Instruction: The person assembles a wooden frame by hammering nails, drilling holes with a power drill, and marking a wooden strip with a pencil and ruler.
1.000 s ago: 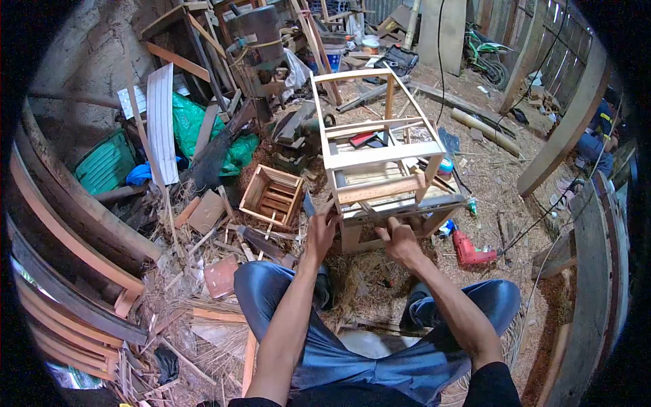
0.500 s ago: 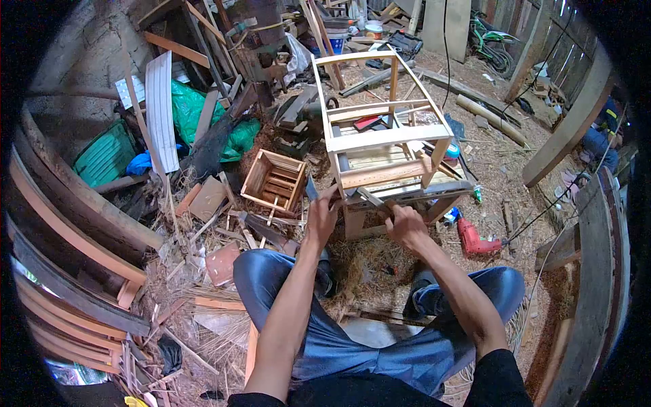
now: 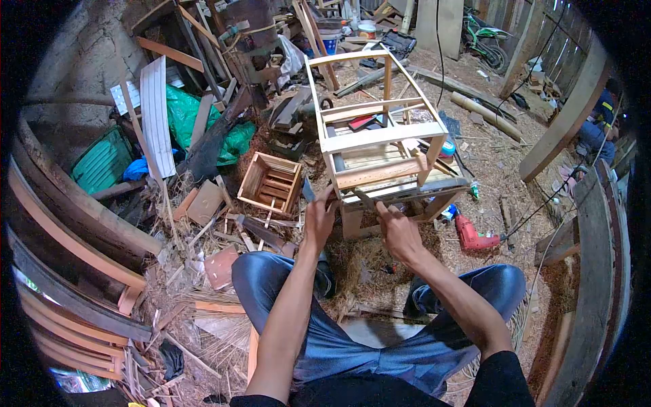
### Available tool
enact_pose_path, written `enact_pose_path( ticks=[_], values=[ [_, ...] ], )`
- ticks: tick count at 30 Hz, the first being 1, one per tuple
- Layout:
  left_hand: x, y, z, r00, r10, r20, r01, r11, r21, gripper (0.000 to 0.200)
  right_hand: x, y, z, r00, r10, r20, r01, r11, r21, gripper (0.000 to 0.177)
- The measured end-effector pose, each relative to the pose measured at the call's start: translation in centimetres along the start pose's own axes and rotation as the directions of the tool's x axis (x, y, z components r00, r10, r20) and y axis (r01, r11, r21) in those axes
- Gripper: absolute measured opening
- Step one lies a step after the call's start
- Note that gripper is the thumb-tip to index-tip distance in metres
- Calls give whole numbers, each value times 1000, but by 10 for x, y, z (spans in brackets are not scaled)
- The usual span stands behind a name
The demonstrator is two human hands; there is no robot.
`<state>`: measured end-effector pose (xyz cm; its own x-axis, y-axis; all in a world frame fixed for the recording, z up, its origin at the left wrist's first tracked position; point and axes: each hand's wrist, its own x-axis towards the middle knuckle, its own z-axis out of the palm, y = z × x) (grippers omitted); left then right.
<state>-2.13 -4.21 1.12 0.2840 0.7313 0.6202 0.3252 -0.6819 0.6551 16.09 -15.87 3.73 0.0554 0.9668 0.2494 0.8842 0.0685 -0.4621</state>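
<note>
A light wooden frame (image 3: 380, 138) with slats lies on a low work stand, its near end in front of me. My left hand (image 3: 319, 220) is closed at the frame's near left corner, beside a narrow blue-grey blade-like piece (image 3: 308, 190). In my right hand (image 3: 401, 235) is a flat, narrow tool (image 3: 364, 199), its far end right at the frame's near edge. My fingers cover the rest of it. A red object (image 3: 362, 123) rests within the frame.
A wooden crate (image 3: 270, 182) stands left of the frame. To the right, a red power drill (image 3: 476, 233) lies on shavings with its cord trailing. A wooden post (image 3: 561, 119) leans nearby; a person (image 3: 598, 129) sits beyond it. Scrap wood and a green sheet (image 3: 190, 119) fill the left.
My right hand has shifted slightly left, and the tool's end is closer to the corner under my left hand. The left hand stays at the corner. The view has tilted slightly.
</note>
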Motion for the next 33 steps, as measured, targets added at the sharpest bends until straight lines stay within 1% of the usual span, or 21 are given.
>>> enact_pose_path(
  ticks=[1, 2, 3, 4, 5, 6, 9, 11, 12, 14, 15, 17, 18, 20, 24, 26, 27, 29, 30, 32, 33],
  values=[
    [1, 4, -1, 998, -57, 25, 57, 998, 2, 45, -1, -1, 1, 1000, 0, 0, 0, 1000, 0, 37],
    [2, 7, -3, 992, -112, 52, 111, 994, 6, 45, -2, -2, 3, 1000, 22, 13, -22, 1000, -21, 42],
    [1, 4, -1, 993, -109, 55, 108, 994, 6, 45, -2, -3, 3, 999, 46, 24, -45, 998, -44, 47],
    [0, 2, 1, 997, -67, 30, 68, 997, -21, 45, -1, -3, 3, 998, 51, 22, -50, 998, -43, 47],
    [-2, -1, 3, 1000, -27, 3, 27, 999, -46, 45, 0, -4, 3, 998, 37, 47, -33, 996, -81, 46],
    [-2, 2, 1, 1000, -28, 8, 28, 999, -45, 45, 1, -6, 4, 997, 25, 72, -16, 993, -116, 44],
    [0, 3, 0, 999, -44, 22, 45, 998, -42, 45, 2, -10, 4, 996, 60, 60, -55, 995, -83, 38],
    [-3, -4, 3, 1000, 19, -9, -19, 1000, 10, 45, 2, -8, 6, 996, 68, 56, -63, 994, -86, 36],
    [-2, -8, 3, 1000, 22, -4, -22, 1000, 11, 45, 4, -9, 6, 996, 74, 45, -70, 993, -91, 34],
    [-5, -14, 5, 996, -74, 43, 74, 997, 19, 44, 4, -10, 1, 996, 68, 64, -61, 993, -97, 33],
    [-3, -10, 4, 996, -74, 49, 73, 997, 19, 44, 3, -10, -2, 995, 61, 78, -52, 993, -106, 31],
    [4, -2, 1, 974, -181, 135, 179, 983, 31, 43, 3, -4, 1, 992, 72, 102, -60, 992, -114, 32],
    [3, 4, -1, 974, -182, 137, 179, 983, 34, 43, 3, -4, 3, 989, 77, 127, -63, 991, -118, 32],
    [6, 14, -3, 990, -112, 91, 106, 992, 67, 44, 4, -3, 3, 990, 67, 123, -55, 993, -101, 32],
    [1, 1, 3, 984, -147, 100, 140, 987, 79, 45, -2, -1, 6, 991, 73, 115, -62, 994, -95, 35],
    [-4, -12, 7, 997, 74, 5, -74, 989, 128, 43, 2, -1, 4, 992, 81, 96, -75, 995, -64, 36],
    [-4, -16, 7, 997, 78, 4, -78, 989, 129, 43, 4, -1, 2, 993, 90, 76, -87, 995, -38, 38],
    [-7, -21, 8, 989, 145, 14, -145, 973, 181, 51, 1, 0, -2, 993, 89, 84, -85, 995, -48, 38],
    [-3, -21, 10, 988, 155, 15, -155, 971, 181, 51, 3, 1, -4, 993, 85, 85, -80, 995, -57, 38],
    [-8, -21, 14, 971, 214, -103, -205, 974, 93, 47, 2, 6, 0, 993, 67, 101, -61, 996, -59, 39],
    [-5, -14, 9, 971, 218, -100, -209, 973, 94, 47, 3, 8, 3, 993, 52, 110, -46, 997, -56, 40]
  ],
)
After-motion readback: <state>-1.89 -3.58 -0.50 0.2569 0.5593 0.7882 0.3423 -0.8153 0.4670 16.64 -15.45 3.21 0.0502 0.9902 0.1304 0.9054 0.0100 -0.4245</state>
